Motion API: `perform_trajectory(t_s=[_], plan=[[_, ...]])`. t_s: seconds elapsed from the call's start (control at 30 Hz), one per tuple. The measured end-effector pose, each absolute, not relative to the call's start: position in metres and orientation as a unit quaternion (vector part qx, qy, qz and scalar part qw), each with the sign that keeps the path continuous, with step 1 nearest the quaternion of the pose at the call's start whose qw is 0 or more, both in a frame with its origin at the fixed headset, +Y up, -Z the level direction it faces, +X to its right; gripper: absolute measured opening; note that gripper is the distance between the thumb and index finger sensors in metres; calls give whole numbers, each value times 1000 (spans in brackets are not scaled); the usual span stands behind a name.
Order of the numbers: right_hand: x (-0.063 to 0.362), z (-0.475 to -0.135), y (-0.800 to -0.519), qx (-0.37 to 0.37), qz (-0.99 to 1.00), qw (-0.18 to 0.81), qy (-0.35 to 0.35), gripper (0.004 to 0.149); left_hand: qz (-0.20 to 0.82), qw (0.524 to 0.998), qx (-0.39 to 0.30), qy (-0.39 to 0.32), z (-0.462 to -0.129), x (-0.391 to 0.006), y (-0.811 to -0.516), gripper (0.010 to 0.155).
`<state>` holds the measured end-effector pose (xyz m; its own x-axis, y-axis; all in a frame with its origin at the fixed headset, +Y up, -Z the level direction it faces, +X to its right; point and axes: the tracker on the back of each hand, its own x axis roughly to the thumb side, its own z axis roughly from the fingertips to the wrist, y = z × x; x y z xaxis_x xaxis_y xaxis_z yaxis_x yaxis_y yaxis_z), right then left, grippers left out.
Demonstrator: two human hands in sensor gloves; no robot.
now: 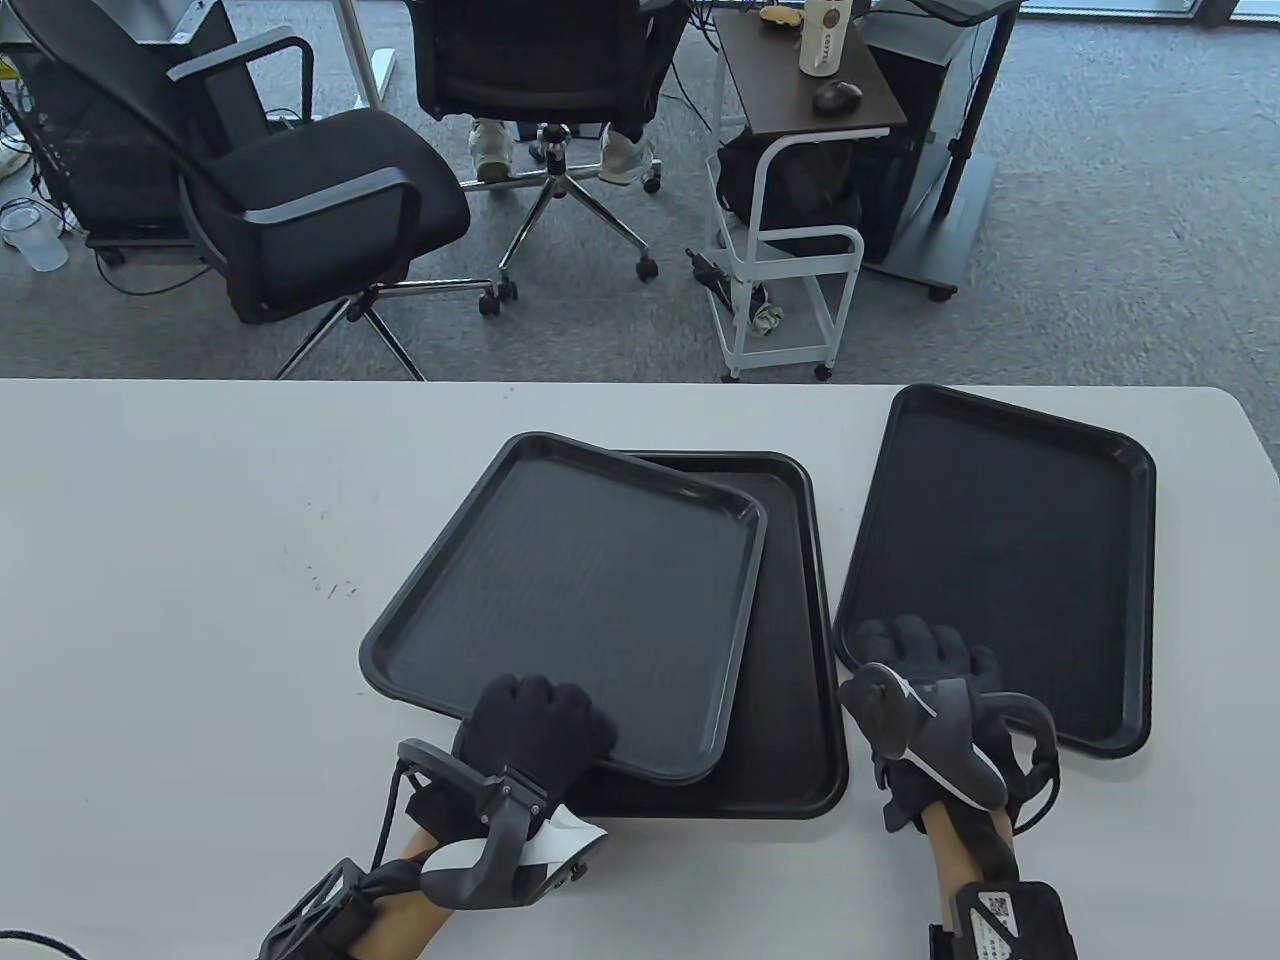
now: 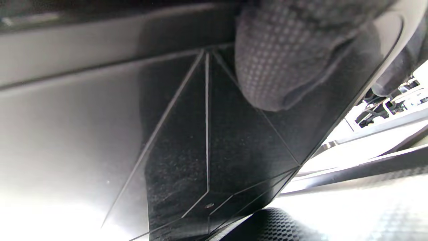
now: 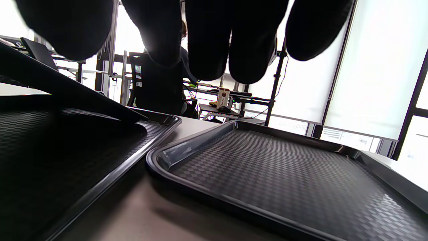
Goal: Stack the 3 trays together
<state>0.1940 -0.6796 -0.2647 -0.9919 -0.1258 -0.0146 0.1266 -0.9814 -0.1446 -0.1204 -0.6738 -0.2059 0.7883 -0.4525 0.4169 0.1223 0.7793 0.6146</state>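
Note:
Three black trays are on the white table. My left hand (image 1: pixel 540 722) grips the near edge of the upper tray (image 1: pixel 570 590) and holds it tilted and skewed over the middle tray (image 1: pixel 790 730), which lies flat. In the left wrist view a gloved finger (image 2: pixel 277 67) presses on the upper tray's underside (image 2: pixel 207 140). The third tray (image 1: pixel 1010 560) lies flat to the right, apart from the others. My right hand (image 1: pixel 915 648) is above its near-left corner. In the right wrist view its fingers (image 3: pixel 207 43) hang spread above that tray (image 3: pixel 284 167) and hold nothing.
The table (image 1: pixel 200 600) has bare surface on the left. Its far edge runs just behind the trays. Beyond it stand two office chairs (image 1: pixel 320 200) and a small white cart (image 1: pixel 790 260) on the carpet.

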Motion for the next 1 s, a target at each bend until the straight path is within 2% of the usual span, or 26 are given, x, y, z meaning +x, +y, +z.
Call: perform_trajectory(t_s=[0.63, 0.73, 1.0], plan=[[196, -264, -680, 8, -996, 65, 55, 62, -131, 913, 148, -356, -200, -92, -693, 47], [197, -264, -679, 11, -997, 58, 51, 62, -152, 910, 128, -363, -200, -84, -699, 47], [198, -264, -677, 13, -998, 50, 46, 62, -188, 921, 45, -338, -205, -48, -693, 51]])
